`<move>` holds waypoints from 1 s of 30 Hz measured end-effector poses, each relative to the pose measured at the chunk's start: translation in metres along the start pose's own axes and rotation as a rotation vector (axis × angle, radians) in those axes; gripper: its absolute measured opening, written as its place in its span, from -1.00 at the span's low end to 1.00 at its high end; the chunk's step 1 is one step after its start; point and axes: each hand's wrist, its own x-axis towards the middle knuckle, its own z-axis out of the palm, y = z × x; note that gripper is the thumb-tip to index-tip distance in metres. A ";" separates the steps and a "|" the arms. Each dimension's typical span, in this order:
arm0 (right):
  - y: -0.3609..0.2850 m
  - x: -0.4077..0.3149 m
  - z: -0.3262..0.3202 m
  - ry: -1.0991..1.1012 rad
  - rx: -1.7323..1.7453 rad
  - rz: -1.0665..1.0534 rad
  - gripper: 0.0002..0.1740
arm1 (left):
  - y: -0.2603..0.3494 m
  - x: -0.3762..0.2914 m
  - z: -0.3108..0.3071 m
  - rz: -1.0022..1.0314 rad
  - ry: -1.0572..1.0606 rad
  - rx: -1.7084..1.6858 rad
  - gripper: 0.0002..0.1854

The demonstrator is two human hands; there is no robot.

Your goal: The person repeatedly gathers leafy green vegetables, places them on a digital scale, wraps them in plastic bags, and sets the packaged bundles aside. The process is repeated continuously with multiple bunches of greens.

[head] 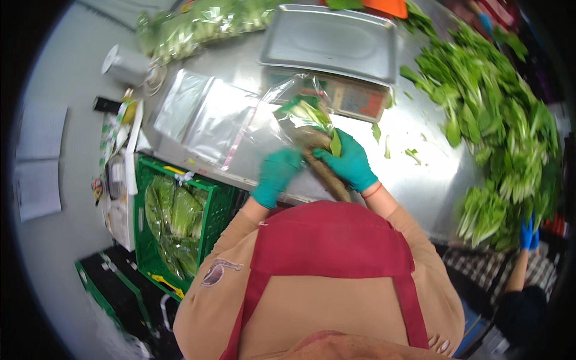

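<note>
A clear plastic bag (288, 101) with leafy greens (308, 111) inside is in front of me, over the steel table. My right hand (348, 164), in a green glove, grips the lower end of the bagged greens, with a leaf showing by the thumb. A long brown object (326, 173) runs from beneath the bag towards my apron; its kind is unclear. My left hand (278, 175), gloved alike, is motion-blurred at the bag's lower left, and its fingers cannot be made out. Flat clear bags (216, 114) lie stacked to the left.
Beyond the bag stands a weighing scale with a steel pan (330, 42). Loose greens (490, 112) are heaped right, bagged greens (211, 27) at the back left. A green crate (204, 225) holds more bagged greens. Another person's blue-gloved hands (528, 234) are at the right.
</note>
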 end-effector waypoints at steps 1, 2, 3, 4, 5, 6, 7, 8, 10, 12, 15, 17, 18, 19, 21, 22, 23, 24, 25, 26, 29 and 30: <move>-0.001 0.000 -0.001 0.083 -0.330 -0.152 -0.30 | -0.009 -0.009 0.018 0.176 -0.088 0.076 -0.69; 0.001 0.002 0.000 0.033 -0.389 -0.181 -0.28 | 0.003 -0.019 0.038 0.202 -0.135 0.166 -0.70; 0.003 0.003 -0.001 -0.012 -0.445 -0.205 -0.25 | 0.014 -0.025 0.048 0.223 -0.190 0.260 -0.71; 0.002 0.006 -0.004 -0.045 -0.503 -0.229 -0.23 | 0.018 -0.023 0.042 0.217 -0.157 0.231 -0.72; -0.002 0.006 -0.007 -0.007 -0.428 -0.249 -0.23 | 0.022 -0.021 0.036 0.210 -0.123 0.204 -0.72; -0.006 0.003 -0.010 0.027 -0.354 -0.262 -0.23 | 0.020 -0.018 0.031 0.205 -0.095 0.172 -0.73; -0.011 -0.001 -0.015 0.058 -0.285 -0.270 -0.23 | 0.018 -0.013 0.026 0.138 -0.095 0.203 -0.73; -0.021 -0.004 -0.017 0.067 -0.257 -0.263 -0.27 | 0.013 -0.004 0.017 0.071 -0.096 0.233 -0.73; -0.027 -0.001 -0.010 -0.035 -0.409 -0.322 -0.25 | -0.050 0.003 0.058 0.210 -0.043 0.360 -0.72; -0.023 0.006 -0.002 -0.204 -0.536 -0.227 -0.25 | -0.024 -0.003 0.077 0.374 -0.414 0.238 -0.76; -0.016 0.013 -0.004 -0.129 -0.538 -0.293 -0.19 | 0.024 -0.016 0.052 0.266 -0.370 0.199 -0.73; -0.025 0.004 -0.017 -0.053 -0.443 -0.352 -0.06 | 0.005 -0.019 0.049 0.104 -0.176 0.068 -0.70; -0.026 0.002 -0.012 -0.011 -0.468 -0.415 -0.07 | -0.014 -0.004 0.052 0.098 -0.211 0.076 -0.69; -0.026 -0.002 -0.006 0.020 -0.491 -0.474 -0.09 | -0.030 -0.005 0.072 0.160 -0.278 0.114 -0.69; -0.012 0.007 0.009 -0.125 -0.535 -0.660 -0.15 | -0.038 -0.009 0.109 0.297 -0.407 0.165 -0.68; -0.018 0.008 0.015 -0.331 -0.738 -0.461 -0.25 | -0.035 -0.016 0.122 0.348 -0.444 0.173 -0.68; -0.013 0.011 0.012 -0.240 -0.544 -0.529 -0.28 | -0.017 -0.020 0.110 0.379 -0.445 0.164 -0.69; -0.019 0.010 0.004 -0.202 -0.517 -0.463 -0.27 | 0.004 -0.019 0.090 0.411 -0.447 0.158 -0.69; -0.027 0.009 -0.002 -0.174 -0.486 -0.406 -0.26 | 0.023 -0.019 0.066 0.257 -0.530 0.131 -0.71; -0.027 0.012 -0.005 -0.118 -0.453 -0.556 -0.27 | 0.043 -0.020 0.042 0.097 -0.597 0.111 -0.72; -0.029 0.005 0.000 -0.103 -0.533 -0.669 -0.22 | 0.030 -0.020 0.055 0.200 -0.583 0.109 -0.72; -0.036 0.006 0.013 -0.286 -0.618 -0.518 -0.21 | 0.019 -0.023 0.074 0.268 -0.588 0.103 -0.72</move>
